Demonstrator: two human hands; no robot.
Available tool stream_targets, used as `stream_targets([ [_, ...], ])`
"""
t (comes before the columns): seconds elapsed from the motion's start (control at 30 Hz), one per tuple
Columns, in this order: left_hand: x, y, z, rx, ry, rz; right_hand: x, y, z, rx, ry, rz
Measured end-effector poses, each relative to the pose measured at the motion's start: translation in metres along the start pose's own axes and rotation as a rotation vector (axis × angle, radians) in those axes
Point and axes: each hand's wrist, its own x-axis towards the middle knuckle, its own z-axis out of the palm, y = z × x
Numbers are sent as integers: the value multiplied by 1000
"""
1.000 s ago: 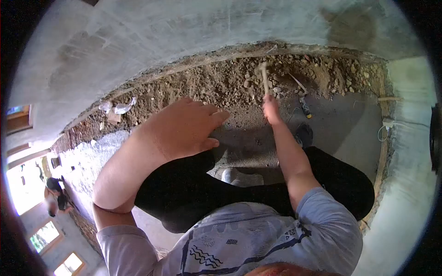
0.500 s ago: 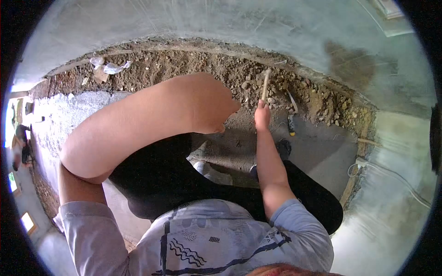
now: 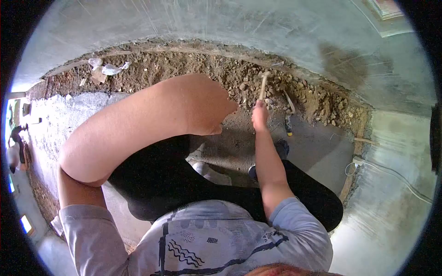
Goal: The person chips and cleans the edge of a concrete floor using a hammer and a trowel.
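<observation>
My right hand (image 3: 259, 114) grips the wooden handle of a hammer (image 3: 263, 83), whose head points out over the loose dirt and stones (image 3: 258, 85) of a trench along the wall. My left hand (image 3: 207, 106) rests on my black-trousered knee (image 3: 156, 170), fingers curled and holding nothing. A trowel (image 3: 289, 110) with a dark and yellow handle lies on the wet cement just right of the hammer hand.
A grey plastered wall (image 3: 221, 23) rises behind the trench. Crumpled plastic scraps (image 3: 105, 68) lie in the dirt at far left. A white cable (image 3: 368, 166) runs along the right edge. Another person (image 3: 16, 147) stands far left.
My head turned from one second ago, shifting the view left. My left hand curled and drew onto the knee. The hammer hand shifted slightly up and left over the dirt.
</observation>
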Motion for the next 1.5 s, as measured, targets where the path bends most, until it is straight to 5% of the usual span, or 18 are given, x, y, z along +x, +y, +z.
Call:
stream_targets([
  [0.17,-10,1,10,-40,20,-18,-17,-73,-43,377,197,-470],
  [0.27,-8,5,13,-30,-66,-23,11,-52,-43,444,208,-582],
  [0.33,-2,6,16,-59,-85,22,13,-21,-16,330,309,-569],
  [0.37,2,6,18,-50,-83,21,-7,-12,-8,17,351,-467],
  [0.4,8,6,21,-64,-93,29,-29,-19,-9,-251,204,-203],
  [0.43,12,7,20,-80,-108,39,-27,-4,3,-372,155,-179],
  [0.57,22,6,19,-95,-206,-8,-37,-16,-11,-256,64,-207],
  [0.7,24,-3,28,-42,-144,-17,-29,-61,-38,46,146,-485],
  [0.83,32,-9,34,-4,-93,25,-23,-41,-19,147,144,-508],
  [0.93,40,-4,23,-26,-197,-21,-5,31,24,-87,308,-483],
  [1.0,40,-7,25,-16,-175,-10,5,57,33,-140,46,-37],
  [1.03,39,-9,27,-19,-147,-4,-12,25,12,-244,50,-55],
  [1.17,31,-10,32,3,-126,2,-4,-29,-27,144,212,-282],
  [1.33,37,-4,27,-20,-153,51,-2,-44,-21,244,341,-528],
  [1.43,43,0,23,-28,-197,8,-17,-21,4,-211,103,-237],
  [1.5,45,-3,26,-24,-193,4,-7,-8,8,-209,-24,-74],
])
